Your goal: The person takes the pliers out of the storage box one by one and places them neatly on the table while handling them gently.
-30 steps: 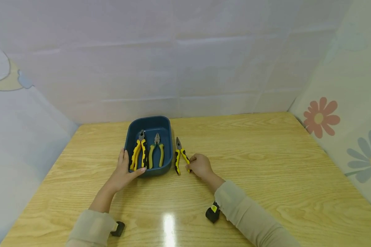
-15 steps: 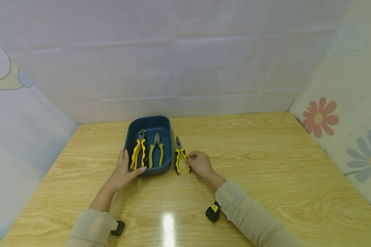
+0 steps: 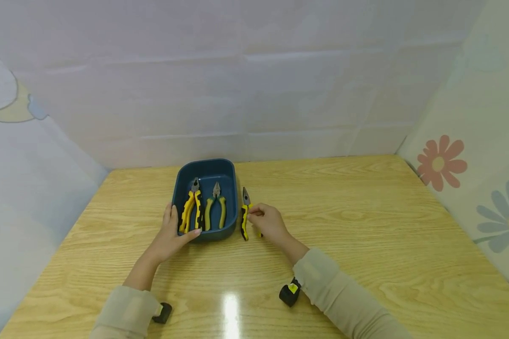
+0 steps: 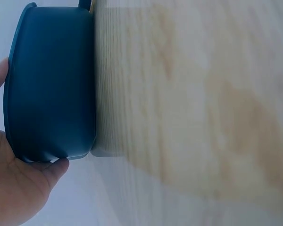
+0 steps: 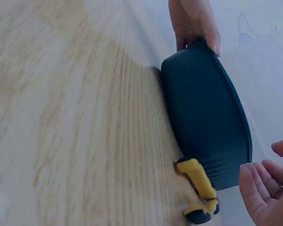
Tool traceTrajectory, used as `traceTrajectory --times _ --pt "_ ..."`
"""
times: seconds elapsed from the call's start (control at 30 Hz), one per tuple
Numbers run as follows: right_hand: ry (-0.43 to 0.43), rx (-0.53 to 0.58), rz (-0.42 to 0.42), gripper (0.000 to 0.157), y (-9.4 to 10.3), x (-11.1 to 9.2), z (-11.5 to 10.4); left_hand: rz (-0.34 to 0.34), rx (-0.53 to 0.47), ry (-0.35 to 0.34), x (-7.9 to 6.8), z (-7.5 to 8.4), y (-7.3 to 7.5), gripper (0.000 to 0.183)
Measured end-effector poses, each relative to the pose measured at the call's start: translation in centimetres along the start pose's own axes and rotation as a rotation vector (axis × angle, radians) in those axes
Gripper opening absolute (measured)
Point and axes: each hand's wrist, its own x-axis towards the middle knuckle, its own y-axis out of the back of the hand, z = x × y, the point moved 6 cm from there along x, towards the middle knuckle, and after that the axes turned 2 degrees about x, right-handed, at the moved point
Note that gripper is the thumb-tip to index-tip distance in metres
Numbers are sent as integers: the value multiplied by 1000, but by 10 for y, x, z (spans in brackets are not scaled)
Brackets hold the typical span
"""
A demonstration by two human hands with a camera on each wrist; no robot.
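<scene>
My left hand (image 3: 169,240) holds the near left corner of a dark blue plastic bin (image 3: 214,236), thumb over the front rim and fingers along the left side. Inside lie combination pliers with yellow and black handles (image 3: 187,209) and pliers with olive handles (image 3: 222,214), noses pointing away. Just right of the bin, long-nose pliers (image 3: 244,221) with yellow and black grips rest spread on the table. Above their right handle hovers my right hand (image 3: 271,226), partly hiding it. The right wrist view shows this hand's fingers (image 5: 254,188) loosely bent, with a gap to the thumb.
The wood-grain table (image 3: 365,226) reaches back to a pale cloth wall (image 3: 301,103). Side walls carry printed flowers (image 3: 441,162). A small black device sits at each wrist, one under the left sleeve (image 3: 129,306) and one by the right.
My right hand has shifted forward and left, from the end of the long-nose pliers' right handle to over their handles. The left hand and bin stay in place.
</scene>
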Motion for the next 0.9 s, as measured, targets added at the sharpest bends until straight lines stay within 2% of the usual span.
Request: traceTrajectory --times 0.2,0.5,0.67,0.9 --pt "14 171 -44 16 -8 -3 -13 1 10 4 0 1 1 102" --pt "35 193 -103 18 -22 -8 -31 5 3 8 -5 -2 3 102" --pt "21 232 -151 17 -31 -8 -30 12 8 5 -5 -5 2 103" --pt "49 228 -198 18 -40 -8 -31 16 1 10 -6 -7 -1 103"
